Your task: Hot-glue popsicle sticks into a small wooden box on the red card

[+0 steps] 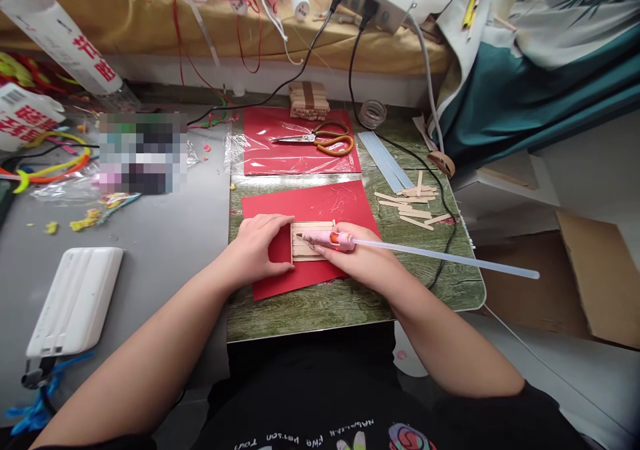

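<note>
The left hand (263, 247) lies palm down on a red paper sheet (320, 203). Its forearm comes in from the lower left, and its fingers are flat and pressed together, the tips touching the left edge of a flat panel of pale wooden craft sticks (306, 251). The panel rests on the red sheet, near the front of a green wood-patterned surface (350, 303).

The right hand (367, 261) reaches in from the lower right, wrist low, its fingers wrapped round a pink hot-glue gun (330, 239). The gun is held level over the panel with its nozzle pointing left. A long translucent glue stick (445, 257) juts out of the gun's back towards the right.

Loose wooden craft sticks (413, 207) lie beyond the right hand, and orange-handled scissors (320, 140) lie farther back.
</note>
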A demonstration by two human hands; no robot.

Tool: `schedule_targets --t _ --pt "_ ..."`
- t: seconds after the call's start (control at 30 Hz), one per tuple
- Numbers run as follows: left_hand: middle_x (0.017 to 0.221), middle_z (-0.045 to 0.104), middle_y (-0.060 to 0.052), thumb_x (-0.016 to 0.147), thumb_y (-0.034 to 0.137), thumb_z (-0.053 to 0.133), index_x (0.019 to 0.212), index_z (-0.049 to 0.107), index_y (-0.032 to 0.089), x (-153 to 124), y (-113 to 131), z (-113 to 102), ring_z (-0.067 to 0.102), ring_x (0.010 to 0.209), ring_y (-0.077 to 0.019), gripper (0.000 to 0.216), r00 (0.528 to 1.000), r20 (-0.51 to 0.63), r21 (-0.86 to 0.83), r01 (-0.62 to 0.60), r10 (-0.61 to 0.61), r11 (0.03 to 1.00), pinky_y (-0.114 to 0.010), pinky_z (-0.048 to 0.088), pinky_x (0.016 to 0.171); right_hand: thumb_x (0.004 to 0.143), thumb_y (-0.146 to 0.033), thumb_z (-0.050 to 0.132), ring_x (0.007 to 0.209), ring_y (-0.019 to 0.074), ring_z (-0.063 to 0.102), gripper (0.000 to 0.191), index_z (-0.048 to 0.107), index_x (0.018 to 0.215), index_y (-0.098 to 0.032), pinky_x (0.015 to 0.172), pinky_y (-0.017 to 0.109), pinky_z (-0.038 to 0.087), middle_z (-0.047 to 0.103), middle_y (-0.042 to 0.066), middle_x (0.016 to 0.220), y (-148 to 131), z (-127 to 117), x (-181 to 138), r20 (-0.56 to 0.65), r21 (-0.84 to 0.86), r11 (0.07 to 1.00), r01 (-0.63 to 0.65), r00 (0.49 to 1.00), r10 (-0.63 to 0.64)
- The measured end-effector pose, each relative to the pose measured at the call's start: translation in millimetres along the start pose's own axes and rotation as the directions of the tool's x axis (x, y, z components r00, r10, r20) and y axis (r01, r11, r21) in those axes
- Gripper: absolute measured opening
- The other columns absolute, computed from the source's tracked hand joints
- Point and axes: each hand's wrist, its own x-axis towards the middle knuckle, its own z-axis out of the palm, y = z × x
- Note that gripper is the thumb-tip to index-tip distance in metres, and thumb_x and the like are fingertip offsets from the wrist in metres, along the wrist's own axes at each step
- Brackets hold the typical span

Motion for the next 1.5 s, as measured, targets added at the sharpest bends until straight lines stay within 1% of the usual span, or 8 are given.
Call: schedule_targets --t 0.17,0.27,0.6,0.83,1.03,1.23,1.37,1.5 --pt "0.156 0.057 -0.01 0.081 0.056 0.081 0.157 0.04 0.03 0.3 -1.2 0.7 0.05 0.144 -0.0372 0.091 1.0 0.001 0.003 0.002 -0.002 1.0 -0.052 0.034 0.119 0.09 -0.055 0.072 0.068 0.0182 0.055 0.037 0.052 0.08 -0.025 0.063 0.032 0.038 0.061 -0.001 0.076 1.4 -1.5 6.1 -0.001 -0.038 0.999 0.004 1.0 -0.004" --pt "0.155 0.057 -0.01 0.081 0.056 0.08 0.155 0.042 0.029 0.6 -1.7 1.2 0.05 0.144 -0.037 0.087 1.0 0.002 -0.002 0.005 -0.005 1.0 -0.052 0.034 0.119 0.089 -0.057 0.071 0.067 0.0176 0.053 0.04 0.05 0.077 -0.025 0.062 0.032 0.037 0.06 -0.002 0.075 -1.0 -2.7 11.7 0.01 -0.061 0.998 0.011 1.0 -0.011" --pt "0.153 0.059 -0.009 0.079 0.055 0.083 0.15 0.047 0.03 1.2 -1.9 1.4 0.05 0.143 -0.0367 0.083 1.0 -0.008 -0.008 0.003 -0.003 1.0 -0.052 0.034 0.117 0.086 -0.06 0.071 0.065 0.0163 0.054 0.04 0.055 0.077 -0.025 0.06 0.032 0.035 0.062 -0.002 0.074 -1.9 -1.2 22.0 0.028 -0.118 0.993 0.004 1.0 0.0" --pt "0.152 0.06 -0.009 0.079 0.055 0.083 0.15 0.048 0.03 1.0 -1.5 1.5 0.051 0.143 -0.0376 0.082 1.0 -0.011 -0.011 0.009 -0.009 1.0 -0.053 0.035 0.117 0.087 -0.065 0.069 0.065 0.0166 0.052 0.045 0.052 0.075 -0.025 0.059 0.032 0.034 0.062 -0.001 0.075 -4.7 1.2 21.9 0.011 -0.141 0.99 -0.006 1.0 0.008" --pt "0.153 0.059 -0.009 0.078 0.055 0.083 0.15 0.048 0.031 1.3 -1.9 1.8 0.05 0.143 -0.0388 0.083 1.0 -0.006 -0.012 0.019 -0.02 1.0 -0.054 0.035 0.117 0.086 -0.065 0.07 0.064 0.0168 0.052 0.045 0.052 0.075 -0.025 0.058 0.032 0.033 0.062 -0.001 0.073 -5.4 2.9 22.2 -0.003 -0.149 0.988 -0.025 1.0 0.024" --pt "0.152 0.059 -0.009 0.079 0.054 0.084 0.149 0.047 0.029 1.2 -2.8 1.9 0.051 0.143 -0.0365 0.083 1.0 -0.011 -0.003 0.005 -0.005 1.0 -0.052 0.035 0.117 0.087 -0.057 0.068 0.063 0.0162 0.049 0.039 0.05 0.072 -0.025 0.057 0.033 0.032 0.059 -0.001 0.071 -4.5 2.9 23.0 -0.014 -0.164 0.986 -0.018 1.0 0.016" --pt "0.153 0.059 -0.009 0.079 0.055 0.083 0.149 0.047 0.029 0.9 -1.7 1.3 0.05 0.143 -0.037 0.083 1.0 -0.004 -0.003 0.011 -0.011 1.0 -0.052 0.035 0.117 0.086 -0.047 0.067 0.061 0.0158 0.047 0.032 0.049 0.071 -0.025 0.057 0.034 0.03 0.057 -0.001 0.069 -3.7 2.4 24.3 0.008 -0.17 0.985 -0.008 1.0 0.009" --pt "0.154 0.058 -0.009 0.08 0.056 0.082 0.15 0.047 0.03 0.9 -1.3 0.9 0.05 0.144 -0.0375 0.082 1.0 -0.007 -0.008 0.009 -0.009 1.0 -0.052 0.035 0.117 0.086 -0.043 0.066 0.062 0.0159 0.046 0.028 0.052 0.072 -0.025 0.058 0.035 0.029 0.056 -0.001 0.069 -4.0 1.4 25.6 0.027 -0.179 0.984 -0.005 1.0 0.01"
